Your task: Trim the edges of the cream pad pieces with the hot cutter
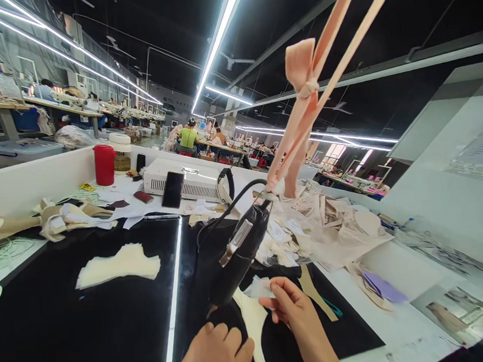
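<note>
My left hand (214, 355) rests low on the black work surface (111, 333) with its fingers curled, beside a cream fabric piece (251, 318). My right hand (296, 312) pinches a small pale fabric piece (260, 287) between thumb and fingers. Just above both hands hangs a black hand-held tool (234, 253) with a metal plate, suspended by peach ribbons (306, 105) tied in a bow.
A stack of cream cut pieces (119, 265) lies at the left. A heap of beige fabric scraps (331, 224) sits behind right. A red jug (104, 164), phone (172, 189) and white machine (192, 179) stand at the back. Other workers sit far off.
</note>
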A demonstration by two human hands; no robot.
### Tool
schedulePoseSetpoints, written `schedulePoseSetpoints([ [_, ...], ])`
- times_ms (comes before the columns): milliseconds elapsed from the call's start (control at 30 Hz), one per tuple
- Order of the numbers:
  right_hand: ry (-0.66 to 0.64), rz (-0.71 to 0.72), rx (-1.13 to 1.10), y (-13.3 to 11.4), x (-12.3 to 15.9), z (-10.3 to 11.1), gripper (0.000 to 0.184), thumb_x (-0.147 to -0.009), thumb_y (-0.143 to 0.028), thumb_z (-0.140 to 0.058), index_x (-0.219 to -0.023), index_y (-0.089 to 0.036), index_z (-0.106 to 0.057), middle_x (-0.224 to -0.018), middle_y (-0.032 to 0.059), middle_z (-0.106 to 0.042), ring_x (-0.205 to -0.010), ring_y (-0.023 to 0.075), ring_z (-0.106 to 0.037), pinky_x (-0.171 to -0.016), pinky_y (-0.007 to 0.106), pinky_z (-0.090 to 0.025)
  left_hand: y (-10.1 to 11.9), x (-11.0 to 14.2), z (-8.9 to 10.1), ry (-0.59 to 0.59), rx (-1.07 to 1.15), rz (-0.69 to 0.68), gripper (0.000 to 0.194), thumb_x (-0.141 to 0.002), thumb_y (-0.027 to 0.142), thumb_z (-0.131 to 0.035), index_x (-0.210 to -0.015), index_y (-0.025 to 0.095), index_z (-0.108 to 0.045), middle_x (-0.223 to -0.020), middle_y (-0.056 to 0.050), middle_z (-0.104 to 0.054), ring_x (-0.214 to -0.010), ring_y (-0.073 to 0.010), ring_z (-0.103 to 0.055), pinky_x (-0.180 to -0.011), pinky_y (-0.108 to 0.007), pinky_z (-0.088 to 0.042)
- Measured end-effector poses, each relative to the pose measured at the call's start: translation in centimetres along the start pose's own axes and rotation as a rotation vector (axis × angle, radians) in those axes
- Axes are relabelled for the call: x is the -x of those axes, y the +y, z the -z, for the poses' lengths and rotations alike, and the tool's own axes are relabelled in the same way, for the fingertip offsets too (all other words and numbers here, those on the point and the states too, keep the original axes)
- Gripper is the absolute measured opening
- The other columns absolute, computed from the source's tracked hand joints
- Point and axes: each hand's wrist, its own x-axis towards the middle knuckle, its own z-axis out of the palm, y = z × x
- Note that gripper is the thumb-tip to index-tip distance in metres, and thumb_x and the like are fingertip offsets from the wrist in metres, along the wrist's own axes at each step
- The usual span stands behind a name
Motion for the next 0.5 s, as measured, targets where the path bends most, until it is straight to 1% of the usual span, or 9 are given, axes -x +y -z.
schedulePoseSetpoints([
  [67, 0.031, 0.000, -0.118, -0.8, -1.5, -0.5, 0.042, -0.080, -0.062, -0.076, -0.085, -0.022, -0.064, -0.085, 0.0057, -0.077, -0.085, 0.0276, -0.079, -0.065, 0.032, -0.061, -0.1, -0.2, 0.0, -0.018, 0.011, -0.002, 0.030, -0.089, 0.043, -0.080, -0.108, 0.022, -0.070, -0.079, -0.003, -0.072, -0.064, -0.0217, -0.066, -0.054, -0.028, -0.041],
  [100, 0.059, 0.019, -0.173, -1.3, -2.2, -0.6, 0.042, -0.079, -0.061, -0.078, -0.086, -0.022, -0.063, -0.091, 0.0064, -0.078, -0.093, 0.0285, -0.079, -0.075, 0.035, -0.063, -0.1, -0.2, 0.0, -0.026, 0.018, -0.005, 0.029, -0.090, 0.042, -0.079, -0.108, 0.022, -0.070, -0.078, -0.003, -0.072, -0.064, -0.0215, -0.066, -0.054, -0.028, -0.042],
  [167, 0.144, 0.094, -0.269, -2.2, -3.3, -0.8, 0.041, -0.081, -0.059, -0.077, -0.091, -0.022, -0.060, -0.098, 0.0058, -0.077, -0.104, 0.0271, -0.076, -0.090, 0.039, -0.061, -0.1, -0.3, 0.1, -0.040, 0.031, -0.004, 0.027, -0.091, 0.042, -0.077, -0.108, 0.021, -0.070, -0.078, -0.003, -0.072, -0.065, -0.0215, -0.067, -0.055, -0.027, -0.043],
  [233, 0.236, 0.189, -0.337, -3.0, -3.6, -0.6, 0.038, -0.086, -0.056, -0.074, -0.098, -0.023, -0.059, -0.104, 0.0040, -0.075, -0.108, 0.0232, -0.073, -0.098, 0.041, -0.057, -0.1, -0.4, 0.2, -0.054, 0.044, 0.007, 0.026, -0.090, 0.041, -0.078, -0.105, 0.021, -0.070, -0.078, -0.003, -0.072, -0.066, -0.0217, -0.067, -0.055, -0.027, -0.043],
  [267, 0.264, 0.228, -0.356, -3.3, -3.4, -0.4, 0.035, -0.090, -0.055, -0.071, -0.101, -0.023, -0.059, -0.107, 0.0032, -0.073, -0.107, 0.0211, -0.072, -0.099, 0.040, -0.056, 0.0, -0.4, 0.3, -0.060, 0.052, 0.015, 0.025, -0.090, 0.041, -0.078, -0.104, 0.021, -0.070, -0.079, -0.003, -0.072, -0.066, -0.0221, -0.068, -0.056, -0.027, -0.044],
  [300, 0.275, 0.255, -0.363, -3.6, -2.9, -0.2, 0.032, -0.093, -0.055, -0.067, -0.103, -0.024, -0.060, -0.107, 0.0026, -0.072, -0.106, 0.0197, -0.070, -0.098, 0.038, -0.056, 0.0, -0.5, 0.4, -0.065, 0.063, 0.022, 0.025, -0.090, 0.041, -0.078, -0.102, 0.021, -0.070, -0.079, -0.003, -0.072, -0.066, -0.0224, -0.068, -0.056, -0.027, -0.045],
  [333, 0.270, 0.268, -0.358, -3.9, -2.1, 0.0, 0.031, -0.096, -0.055, -0.064, -0.102, -0.025, -0.061, -0.103, 0.0017, -0.072, -0.101, 0.0186, -0.070, -0.094, 0.034, -0.056, 0.0, -0.5, 0.6, -0.067, 0.075, 0.031, 0.023, -0.090, 0.040, -0.078, -0.101, 0.021, -0.070, -0.080, -0.003, -0.073, -0.067, -0.0227, -0.069, -0.056, -0.027, -0.045],
  [433, 0.197, 0.255, -0.308, -4.1, 1.1, 0.3, 0.033, -0.099, -0.059, -0.057, -0.093, -0.027, -0.063, -0.080, -0.0004, -0.067, -0.079, 0.0169, -0.066, -0.070, 0.025, -0.055, -0.2, -0.4, 1.4, -0.068, 0.131, 0.056, 0.017, -0.092, 0.036, -0.075, -0.100, 0.021, -0.070, -0.082, -0.004, -0.073, -0.067, -0.0231, -0.069, -0.058, -0.028, -0.047],
  [500, 0.147, 0.243, -0.272, -3.9, 3.3, 0.0, 0.037, -0.100, -0.061, -0.054, -0.087, -0.027, -0.063, -0.073, -0.0004, -0.063, -0.071, 0.0173, -0.063, -0.065, 0.025, -0.053, -0.6, -0.2, 2.4, -0.063, 0.177, 0.063, 0.014, -0.093, 0.028, -0.071, -0.106, 0.022, -0.071, -0.084, -0.003, -0.074, -0.068, -0.0218, -0.070, -0.063, -0.029, -0.049],
])
